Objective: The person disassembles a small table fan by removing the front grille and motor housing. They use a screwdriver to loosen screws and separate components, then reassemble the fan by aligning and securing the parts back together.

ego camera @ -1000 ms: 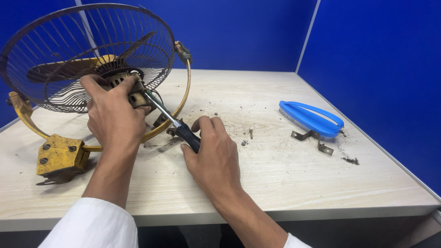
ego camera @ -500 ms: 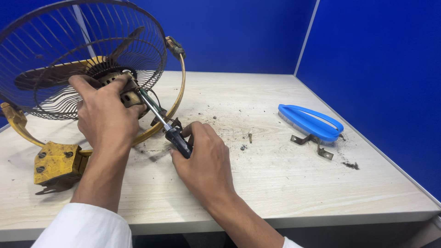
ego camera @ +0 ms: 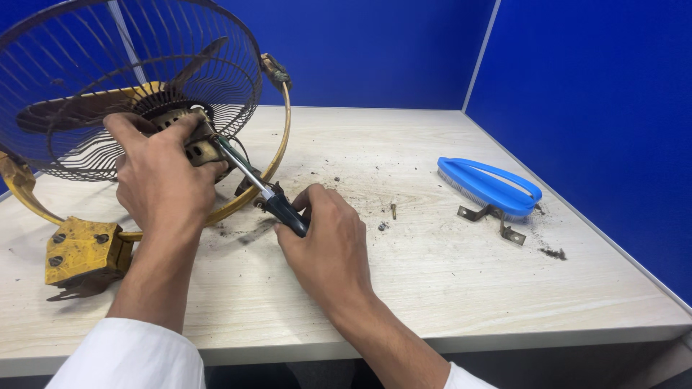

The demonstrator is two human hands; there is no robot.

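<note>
An old fan with a dark wire guard (ego camera: 86, 79) and a rusty yellow bracket (ego camera: 277, 137) lies tilted on the pale wooden table (ego camera: 432, 288). My left hand (ego camera: 162, 180) grips the fan's motor housing (ego camera: 198, 140) behind the guard. My right hand (ego camera: 328, 245) holds the dark handle of a screwdriver (ego camera: 270, 198). Its metal shaft points up and left, with the tip at the motor housing. The fan's yellow base block (ego camera: 83, 252) rests on the table at the left.
A blue oval brush (ego camera: 486, 184) lies at the right with two small metal brackets (ego camera: 497, 220) next to it. A loose screw (ego camera: 393, 210) and dark dirt specks lie near the middle. Blue partition walls (ego camera: 591, 86) enclose the table at back and right.
The fan has shifted a little to the left and tilted. My right hand with the screwdriver has followed it, keeping the tip at the motor housing. My left hand keeps its grip.
</note>
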